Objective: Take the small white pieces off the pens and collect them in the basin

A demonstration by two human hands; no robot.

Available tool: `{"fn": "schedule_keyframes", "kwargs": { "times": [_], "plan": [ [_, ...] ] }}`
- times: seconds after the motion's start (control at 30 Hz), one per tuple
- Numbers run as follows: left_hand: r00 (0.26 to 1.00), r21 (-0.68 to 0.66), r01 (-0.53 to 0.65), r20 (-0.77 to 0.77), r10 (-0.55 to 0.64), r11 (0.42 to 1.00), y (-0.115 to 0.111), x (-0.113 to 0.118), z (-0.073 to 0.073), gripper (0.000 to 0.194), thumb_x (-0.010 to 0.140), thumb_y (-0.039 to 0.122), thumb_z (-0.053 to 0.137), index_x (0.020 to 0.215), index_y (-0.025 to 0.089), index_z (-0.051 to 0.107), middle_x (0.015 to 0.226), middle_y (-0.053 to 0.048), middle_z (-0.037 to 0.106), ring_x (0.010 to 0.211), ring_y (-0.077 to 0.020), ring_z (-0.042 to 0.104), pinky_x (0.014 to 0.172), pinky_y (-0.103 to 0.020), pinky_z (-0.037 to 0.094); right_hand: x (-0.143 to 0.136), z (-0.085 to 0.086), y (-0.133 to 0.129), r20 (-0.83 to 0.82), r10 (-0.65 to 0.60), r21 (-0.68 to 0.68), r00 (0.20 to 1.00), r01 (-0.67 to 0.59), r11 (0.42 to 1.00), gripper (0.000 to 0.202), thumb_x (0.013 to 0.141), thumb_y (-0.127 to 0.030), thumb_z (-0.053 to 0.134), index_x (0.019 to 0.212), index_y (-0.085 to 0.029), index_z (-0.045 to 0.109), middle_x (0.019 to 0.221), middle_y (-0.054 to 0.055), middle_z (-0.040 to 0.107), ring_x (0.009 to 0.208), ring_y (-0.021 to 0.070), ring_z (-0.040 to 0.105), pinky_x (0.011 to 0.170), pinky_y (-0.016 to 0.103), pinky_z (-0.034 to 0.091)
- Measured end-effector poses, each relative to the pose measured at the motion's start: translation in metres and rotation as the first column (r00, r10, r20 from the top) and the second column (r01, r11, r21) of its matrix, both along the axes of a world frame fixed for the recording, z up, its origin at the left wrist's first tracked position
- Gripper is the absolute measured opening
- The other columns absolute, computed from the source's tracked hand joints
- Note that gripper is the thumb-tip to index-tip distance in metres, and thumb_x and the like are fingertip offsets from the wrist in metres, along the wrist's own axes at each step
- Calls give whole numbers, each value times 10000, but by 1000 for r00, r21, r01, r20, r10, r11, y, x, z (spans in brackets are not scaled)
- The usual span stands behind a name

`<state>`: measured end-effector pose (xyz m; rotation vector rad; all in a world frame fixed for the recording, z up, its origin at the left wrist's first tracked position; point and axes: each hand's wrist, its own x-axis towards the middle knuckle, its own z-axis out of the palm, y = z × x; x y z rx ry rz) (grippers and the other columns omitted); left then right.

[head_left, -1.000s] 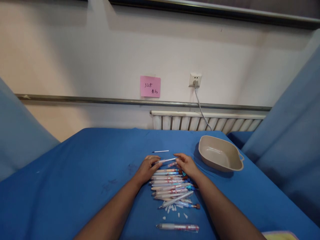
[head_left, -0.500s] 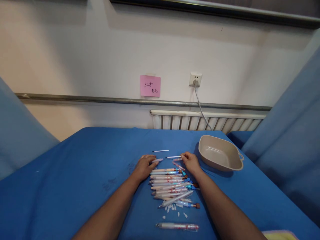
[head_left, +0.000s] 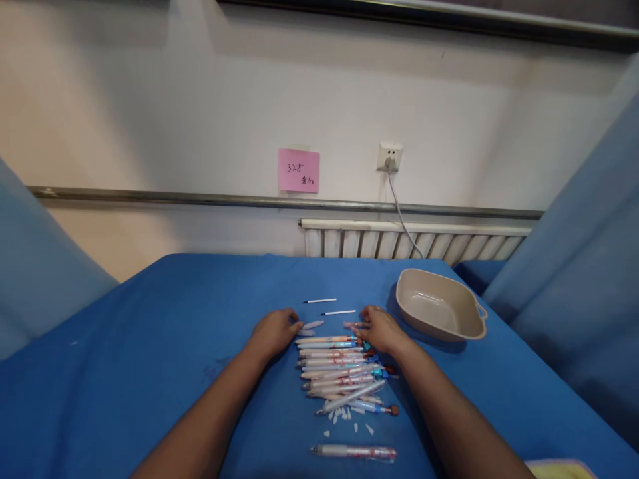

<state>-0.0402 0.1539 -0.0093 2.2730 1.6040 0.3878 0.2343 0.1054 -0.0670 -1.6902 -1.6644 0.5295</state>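
My left hand (head_left: 275,330) is closed, its thumb and fingers at the left end of a pale pen grip section (head_left: 313,324). A second pale section (head_left: 305,333) lies just below it. Across from it, my right hand (head_left: 383,328) curls its fingers around the right ends of pink-patterned pen barrels (head_left: 352,325); its fingertips are partly hidden. Two white ink refills with dark tips, an upper one (head_left: 320,301) and a lower one (head_left: 339,312), lie on the blue cloth beyond the hands. Nearer me, several assembled pens (head_left: 334,362) form a stacked row.
Small white tips (head_left: 344,414) are scattered below the pens, above a single patterned pen (head_left: 354,452). A beige basin (head_left: 439,306) stands at the right rear on the blue cloth (head_left: 200,313). Blue curtains (head_left: 574,293) hang at both sides; a yellow cloth edge (head_left: 559,470) shows bottom right.
My right hand has let go of the lower refill, which now lies further left, and has moved down to the patterned barrels. My left hand has shifted left, and the pale section sits slightly lower.
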Motion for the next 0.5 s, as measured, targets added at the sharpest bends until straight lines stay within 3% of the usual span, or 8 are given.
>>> {"fn": "schedule_keyframes", "kwargs": {
  "times": [0.17, 0.33, 0.43, 0.5],
  "plan": [
    [964, -84, 84, 260, -59, 993, -3, 13, -13, 305, 804, 359, 465, 989, 192, 640, 820, -43, 720, 746, -198, 656, 647, -260, 453, -19, 1, 3, 159, -17, 63, 987, 7, 998, 287, 737, -269, 633, 1006, -186, 573, 991, 94, 577, 864, 206, 574, 737, 288, 423],
    [800, -139, 206, 594, -84, 969, -5, 23, -22, 447, 787, 343, 511, 1191, 152, 518, 1092, -103, 666, 1040, -228, 602, 881, -357, 457, -25, 17, -2, 138, -52, 179, 989, 27, 984, 264, 773, -296, 596, 1012, -186, 575, 1022, 96, 571, 912, 216, 557, 781, 300, 414],
    [718, -143, 291, 686, -117, 946, -7, 26, -26, 453, 756, 297, 555, 1180, 143, 518, 1189, -132, 607, 1129, -233, 546, 964, -404, 412, -28, 27, -8, 117, 166, 155, 979, -183, 971, 168, 796, -334, 572, 899, -212, 625, 876, 50, 624, 825, 193, 573, 715, 278, 413],
    [688, -125, 341, 709, -157, 932, -9, 27, -27, 447, 755, 269, 564, 1182, 144, 517, 1221, -132, 584, 1156, -225, 523, 997, -408, 385, -31, 29, -10, 94, 341, 92, 935, -349, 933, 145, 769, -329, 604, 861, -223, 642, 803, 19, 638, 738, 166, 577, 650, 251, 405]
  ]
}}
